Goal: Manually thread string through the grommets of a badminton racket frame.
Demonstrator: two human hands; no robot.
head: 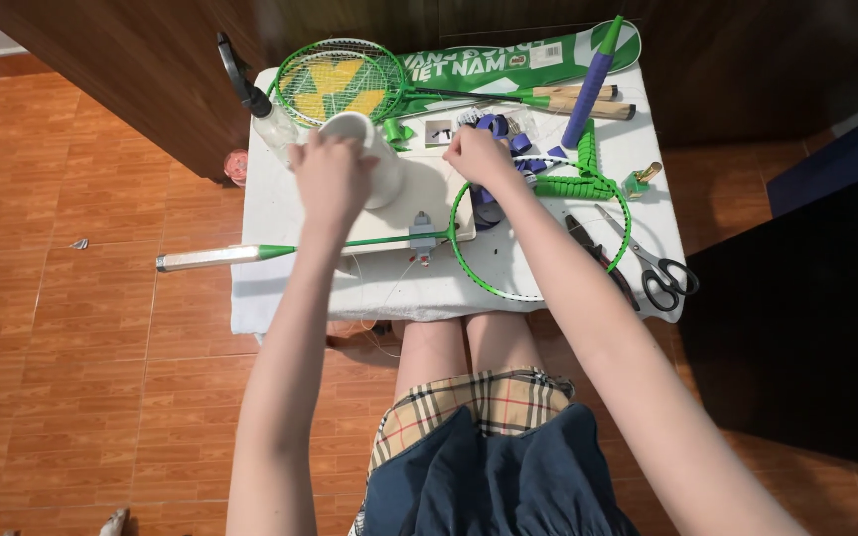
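Glossy green racket frame (pixel 469 260); matt white tablecloth (pixel 270 288); shiny metal scissors (pixel 652 263); glossy floor tiles (pixel 71 347); smooth white cup (pixel 374 149).

- Racket cover (pixel 508 62): long, flat, green with white lettering and a small coloured emblem; lying along the far edge of the worktop (pixel 270 213), partly under a racket shaft and a blue-wrapped handle.
- Small white card (pixel 439 132): square, with dark marks, flat on the worktop between the two hands, just behind the white board.
- No screens or signs in view.
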